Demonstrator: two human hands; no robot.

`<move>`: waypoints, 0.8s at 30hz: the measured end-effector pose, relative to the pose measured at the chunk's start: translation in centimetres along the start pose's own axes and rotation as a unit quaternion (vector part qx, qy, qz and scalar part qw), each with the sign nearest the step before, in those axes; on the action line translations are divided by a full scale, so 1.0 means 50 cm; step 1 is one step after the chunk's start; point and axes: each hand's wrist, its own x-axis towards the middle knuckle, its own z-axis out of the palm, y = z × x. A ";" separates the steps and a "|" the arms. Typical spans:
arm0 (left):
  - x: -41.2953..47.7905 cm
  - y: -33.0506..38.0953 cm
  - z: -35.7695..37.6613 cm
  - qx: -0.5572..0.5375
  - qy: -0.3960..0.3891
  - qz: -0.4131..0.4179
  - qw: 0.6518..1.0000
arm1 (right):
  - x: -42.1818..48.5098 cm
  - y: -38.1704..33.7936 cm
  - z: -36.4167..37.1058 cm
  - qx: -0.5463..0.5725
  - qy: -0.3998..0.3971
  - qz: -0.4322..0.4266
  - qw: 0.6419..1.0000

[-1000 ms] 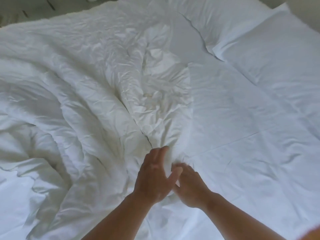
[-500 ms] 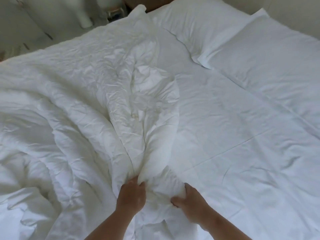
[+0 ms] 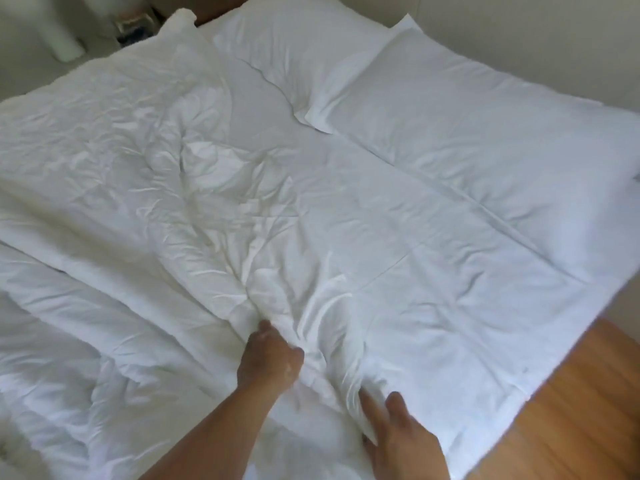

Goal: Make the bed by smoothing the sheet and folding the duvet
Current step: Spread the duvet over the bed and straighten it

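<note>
A crumpled white duvet covers the left half of the bed and bunches toward the near middle. The white sheet lies flatter on the right half, creased where it meets the duvet. My left hand grips a bunched fold of the duvet's edge near the bed's front middle. My right hand holds the white fabric a little lower and to the right, thumb on top and fingers tucked under the edge.
Two white pillows lie at the head of the bed, far right. Wooden floor shows beyond the bed's right edge. A wall runs behind the pillows, and a blurred white object stands at the far left.
Both hands have pulled the bunched duvet edge toward me and apart, flattening the raised ridge. The view has shifted, so the floor and bed edge show at the right.
</note>
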 end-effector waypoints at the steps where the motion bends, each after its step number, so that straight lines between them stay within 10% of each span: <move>1: 0.001 0.008 0.010 -0.035 0.066 0.017 0.997 | 0.000 -0.001 0.040 -0.009 0.016 -0.015 1.000; 6: 0.007 0.065 0.062 0.079 -0.048 0.043 0.995 | -0.004 -0.081 0.086 0.028 -0.031 -0.107 0.993; 9: 0.024 0.042 0.083 0.136 -0.041 0.034 0.989 | 0.027 -0.074 0.062 0.168 -0.103 -0.025 0.980; 14: -0.011 -0.032 -0.002 -0.181 -0.170 -0.030 0.968 | 0.136 0.018 0.029 0.313 -0.094 0.126 0.937; 19: -0.079 -0.134 -0.067 -0.433 -0.336 -0.128 0.827 | 0.219 -0.075 0.039 0.579 -0.370 0.234 0.688; 24: -0.107 -0.128 -0.040 -0.309 -0.211 -0.052 0.926 | 0.199 -0.128 0.061 0.647 -0.277 0.218 0.677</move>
